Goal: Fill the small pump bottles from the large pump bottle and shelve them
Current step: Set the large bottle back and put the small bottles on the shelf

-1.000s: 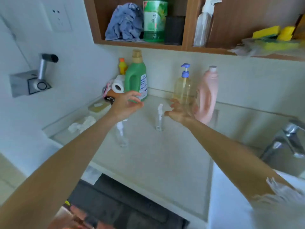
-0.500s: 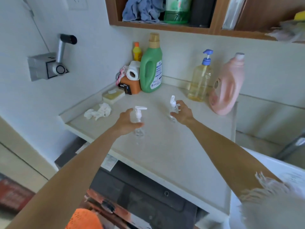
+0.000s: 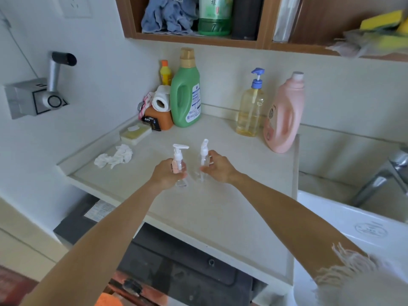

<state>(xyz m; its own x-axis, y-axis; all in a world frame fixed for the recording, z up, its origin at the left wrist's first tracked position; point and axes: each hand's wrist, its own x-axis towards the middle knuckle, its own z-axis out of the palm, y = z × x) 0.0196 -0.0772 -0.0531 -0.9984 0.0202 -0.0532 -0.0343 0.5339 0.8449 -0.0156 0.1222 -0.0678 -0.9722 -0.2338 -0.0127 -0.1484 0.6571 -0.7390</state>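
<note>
Left hand point(image 3: 166, 176) wraps its fingers round one clear small pump bottle point(image 3: 179, 164), upright on the countertop point(image 3: 220, 208). Right hand point(image 3: 217, 166) pinches its twin point(image 3: 203, 161) just beside. Behind, the large pump bottle point(image 3: 250, 107) waits near the wall. Risk: light empties could tip if nudged together.

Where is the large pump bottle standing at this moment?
The large pump bottle stands at the counter's back right, beside the pink jug, beyond both hands.
</note>
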